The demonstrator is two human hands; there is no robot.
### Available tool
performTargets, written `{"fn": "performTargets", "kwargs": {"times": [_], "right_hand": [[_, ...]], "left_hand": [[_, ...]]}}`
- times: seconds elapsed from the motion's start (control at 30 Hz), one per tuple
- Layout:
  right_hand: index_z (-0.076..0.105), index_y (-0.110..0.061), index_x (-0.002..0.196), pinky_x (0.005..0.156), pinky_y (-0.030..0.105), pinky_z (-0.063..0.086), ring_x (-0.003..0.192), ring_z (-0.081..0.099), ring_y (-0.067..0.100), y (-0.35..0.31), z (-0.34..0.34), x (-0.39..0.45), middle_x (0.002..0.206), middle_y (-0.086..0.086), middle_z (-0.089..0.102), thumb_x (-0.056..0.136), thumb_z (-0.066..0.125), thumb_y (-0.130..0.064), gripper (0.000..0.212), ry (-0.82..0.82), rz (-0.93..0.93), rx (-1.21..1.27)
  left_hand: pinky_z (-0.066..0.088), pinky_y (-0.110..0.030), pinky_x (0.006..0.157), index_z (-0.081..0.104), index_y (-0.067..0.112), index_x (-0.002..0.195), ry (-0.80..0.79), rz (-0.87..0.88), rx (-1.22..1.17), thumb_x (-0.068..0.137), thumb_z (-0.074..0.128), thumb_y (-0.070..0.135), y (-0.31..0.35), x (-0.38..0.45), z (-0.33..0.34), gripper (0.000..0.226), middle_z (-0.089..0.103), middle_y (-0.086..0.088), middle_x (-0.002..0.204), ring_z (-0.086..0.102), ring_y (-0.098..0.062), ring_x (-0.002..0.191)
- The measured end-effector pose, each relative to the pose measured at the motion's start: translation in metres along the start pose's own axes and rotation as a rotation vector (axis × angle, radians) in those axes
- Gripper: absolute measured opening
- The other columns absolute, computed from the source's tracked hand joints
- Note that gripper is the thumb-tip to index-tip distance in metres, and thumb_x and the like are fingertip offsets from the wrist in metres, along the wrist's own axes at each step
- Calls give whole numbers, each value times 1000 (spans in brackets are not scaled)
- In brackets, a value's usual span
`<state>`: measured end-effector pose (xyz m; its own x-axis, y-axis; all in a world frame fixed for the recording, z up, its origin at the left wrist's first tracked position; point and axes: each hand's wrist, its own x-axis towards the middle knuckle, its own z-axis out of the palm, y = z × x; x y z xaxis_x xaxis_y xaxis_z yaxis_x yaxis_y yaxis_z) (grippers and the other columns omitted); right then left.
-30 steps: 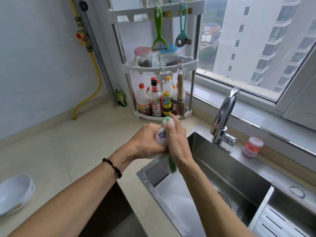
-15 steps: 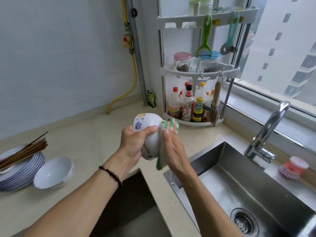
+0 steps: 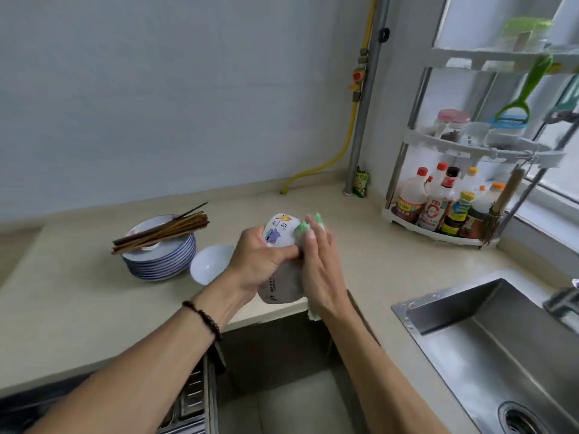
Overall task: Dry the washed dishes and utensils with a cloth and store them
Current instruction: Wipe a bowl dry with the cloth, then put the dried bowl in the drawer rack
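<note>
At frame centre the left hand (image 3: 261, 261) grips a white bowl (image 3: 280, 261) turned on its side, base toward the camera, fingers curled round its rim. The right hand (image 3: 319, 267) presses a green-and-white cloth (image 3: 302, 228) against the bowl's right side with fingers nearly straight; a corner of the cloth hangs below the palm. This looks like the drying step, with the bowl held above the counter (image 3: 78, 308) edge, not yet stored.

Next it probably joins the dried ware at left centre: another white bowl (image 3: 208, 266) lies beside a stack of plates (image 3: 159, 261) with chopsticks (image 3: 163, 231) on top. That calls for letting the cloth go clear and setting the bowl down gently.

The bowl carries cartoon prints and small dark base print, unreadable. Bottle (image 3: 435, 208) labels on the rack (image 3: 438, 233) at right are too blurred to read.
</note>
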<state>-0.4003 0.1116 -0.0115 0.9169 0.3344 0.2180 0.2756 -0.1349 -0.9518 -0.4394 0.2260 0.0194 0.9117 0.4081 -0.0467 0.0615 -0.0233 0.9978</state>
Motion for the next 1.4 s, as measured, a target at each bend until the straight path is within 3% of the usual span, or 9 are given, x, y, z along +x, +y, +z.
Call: {"fn": "performTargets", "kwargs": {"times": [0.1,0.23,0.43,0.57,0.7,0.83,1.0,1.17,1.4], "right_hand": [[50,-25,145,99,5,35,122,50,6,-12,40,-21,138,0,51,108,31,-38,43,-118,-36,66],[68,-22,118,102,46,50,113,63,22,-20,79,-11,118,13,70,106,37,-37,36,-324,87,175],[54,-35,142,111,32,37,135,47,9,-21,152,-45,147,-6,49,99,37,-48,48,-509,-71,-21],[71,-18,117,98,42,53,106,70,28,-4,165,-49,111,9,75,102,42,-41,40,-455,513,329],[75,-10,107,86,46,55,91,72,36,19,186,-73,105,19,75,95,51,-45,44,-301,855,483],[65,-6,88,73,40,44,78,58,29,38,215,-98,84,16,63,95,48,-26,27,-130,936,301],[65,-1,73,68,40,42,69,52,25,68,227,-123,74,14,56,79,55,-11,15,-273,940,121],[74,3,98,83,54,58,75,69,36,87,217,-126,87,24,73,89,56,0,21,-221,980,220],[75,-7,104,82,46,61,79,73,33,122,233,-122,89,21,75,92,47,2,32,-255,893,105]], "left_hand": [[58,-42,77,72,6,83,-82,-19,118,56,87,9,-2,-21,-59,31,75,-9,81,70,-23,74],[58,-49,82,71,2,95,-180,-75,127,55,87,11,-11,-50,-118,44,76,-16,93,73,-33,86],[55,-56,85,71,3,100,-149,-50,228,59,84,10,-32,-71,-176,43,74,-20,96,70,-40,94],[60,-43,78,72,2,99,-106,-129,27,51,85,14,-56,-85,-199,51,76,-14,96,72,-31,87],[59,-38,71,74,5,97,186,-288,-364,42,85,23,-90,-93,-205,58,75,-17,94,72,-31,82],[53,-36,71,72,8,90,494,-402,-307,62,87,12,-127,-98,-200,32,74,-14,87,68,-30,78],[47,-26,59,66,14,80,611,-485,-134,74,83,7,-175,-111,-210,19,68,-5,77,60,-19,65],[48,-28,63,68,9,86,539,-622,-47,75,83,9,-219,-126,-236,18,68,-9,82,62,-24,72],[45,-26,58,70,11,91,418,-782,27,76,84,13,-297,-138,-245,20,70,-9,82,64,-23,70]]}}
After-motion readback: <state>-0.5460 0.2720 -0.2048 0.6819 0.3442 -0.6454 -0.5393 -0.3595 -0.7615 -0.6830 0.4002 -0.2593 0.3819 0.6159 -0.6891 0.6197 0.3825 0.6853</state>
